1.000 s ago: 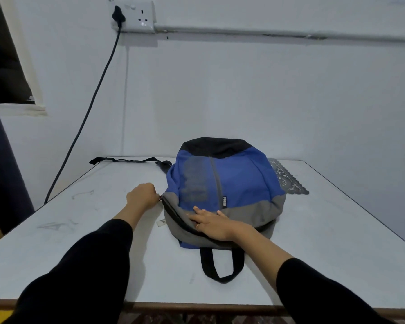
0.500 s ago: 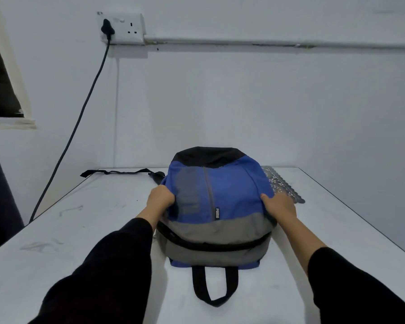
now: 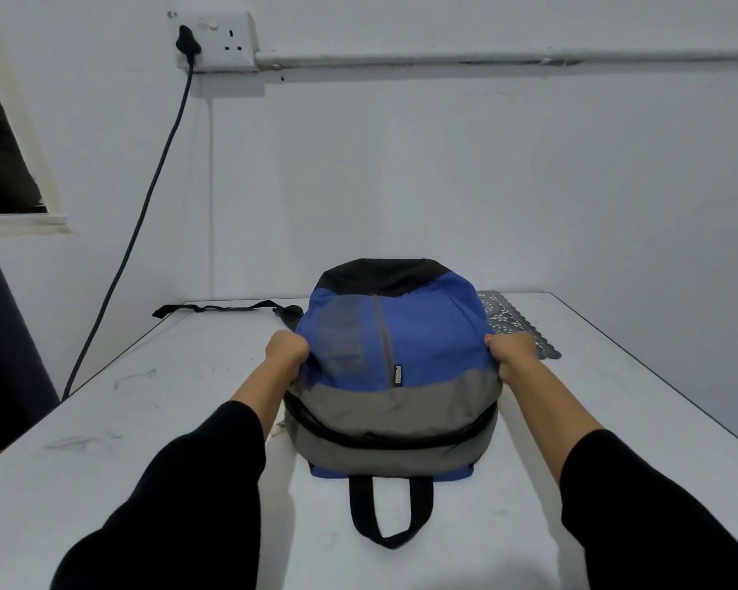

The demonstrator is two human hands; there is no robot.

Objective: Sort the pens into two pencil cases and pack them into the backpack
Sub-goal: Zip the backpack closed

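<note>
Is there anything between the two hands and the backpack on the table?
Nothing visible stands between them. The left hand and the right hand each grip one side of the backpack directly, fingers curled into its fabric.

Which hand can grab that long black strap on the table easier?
Probably the left hand. It grips the left side of the backpack, and the strap lies just beyond it. The right hand grips the opposite side, with the backpack in between.
</note>
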